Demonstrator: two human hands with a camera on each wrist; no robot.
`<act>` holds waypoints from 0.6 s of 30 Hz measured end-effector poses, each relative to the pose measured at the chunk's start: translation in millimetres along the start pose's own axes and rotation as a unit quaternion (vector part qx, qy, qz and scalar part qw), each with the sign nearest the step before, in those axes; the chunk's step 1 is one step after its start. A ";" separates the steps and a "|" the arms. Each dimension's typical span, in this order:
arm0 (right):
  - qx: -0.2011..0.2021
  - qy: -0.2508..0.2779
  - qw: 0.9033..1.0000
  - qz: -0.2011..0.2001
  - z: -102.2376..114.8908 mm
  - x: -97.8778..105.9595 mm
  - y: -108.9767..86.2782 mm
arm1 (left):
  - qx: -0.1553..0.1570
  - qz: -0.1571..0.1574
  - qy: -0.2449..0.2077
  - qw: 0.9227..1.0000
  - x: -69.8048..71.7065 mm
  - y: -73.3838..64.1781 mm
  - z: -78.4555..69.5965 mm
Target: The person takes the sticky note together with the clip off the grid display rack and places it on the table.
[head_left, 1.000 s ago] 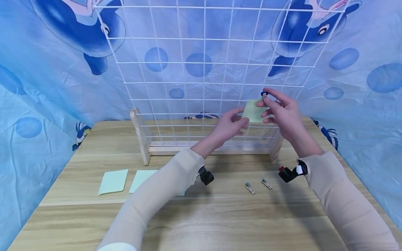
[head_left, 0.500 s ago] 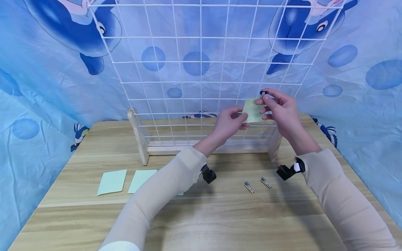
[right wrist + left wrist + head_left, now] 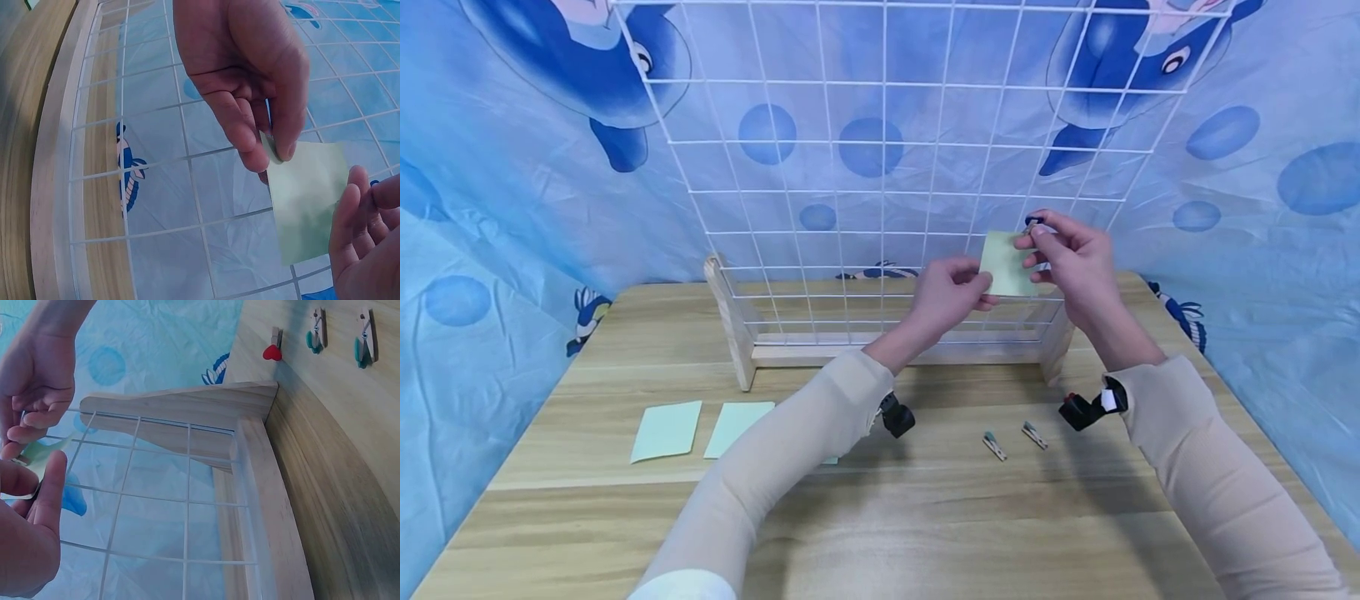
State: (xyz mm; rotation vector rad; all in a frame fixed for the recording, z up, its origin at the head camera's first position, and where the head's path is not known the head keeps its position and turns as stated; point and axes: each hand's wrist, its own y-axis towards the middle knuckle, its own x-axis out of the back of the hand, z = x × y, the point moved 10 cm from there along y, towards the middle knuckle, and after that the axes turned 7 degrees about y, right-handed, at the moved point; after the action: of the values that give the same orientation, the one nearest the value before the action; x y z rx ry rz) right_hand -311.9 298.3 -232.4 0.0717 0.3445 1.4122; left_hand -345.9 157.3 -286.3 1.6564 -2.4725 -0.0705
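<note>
A pale green paper square [image 3: 1007, 267] stands against the lower right of a white wire grid [image 3: 883, 193]. My left hand [image 3: 946, 293] pinches its left edge between thumb and fingers, as the right wrist view shows. At the paper's upper right corner, my right hand [image 3: 1081, 262] pinches a small clothespin [image 3: 1033, 223] with a dark blue top. Its fingers also touch the paper's right side. Whether the clothespin's tips grip paper or wire is hidden by the fingers.
Two clothespins [image 3: 995, 446] lie on the wooden table [image 3: 925, 517]; a third with a red heart [image 3: 272, 351] shows in the left wrist view. Green paper squares [image 3: 666, 431] lie at left, one mostly under the left sleeve. A wooden stand [image 3: 895, 356] holds the grid.
My left thumb has moved onto the paper's left edge, and the paper now hangs flatter, facing forward. My right hand stays at the corner with the clothespin.
</note>
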 end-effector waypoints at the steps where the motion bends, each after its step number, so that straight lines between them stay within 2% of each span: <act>1: 0.000 0.000 1.000 -0.002 0.3 0.3 0.0 | -0.001 0.001 0.002 1.000 -0.1 -0.9 -0.5; 13: 0.019 0.013 1.000 -0.016 9.0 0.0 0.6 | 0.001 0.012 0.027 1.000 4.5 -11.8 5.2; 18: 0.023 0.029 0.999 -0.009 12.0 -1.1 -1.3 | -0.006 0.030 0.033 0.999 6.5 -17.3 9.1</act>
State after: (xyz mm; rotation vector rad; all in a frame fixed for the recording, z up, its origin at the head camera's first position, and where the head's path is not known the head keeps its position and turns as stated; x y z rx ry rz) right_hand -307.4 298.9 -221.1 0.0654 0.4256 1.3899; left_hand -334.0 144.1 -296.9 1.5540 -2.4660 -0.0232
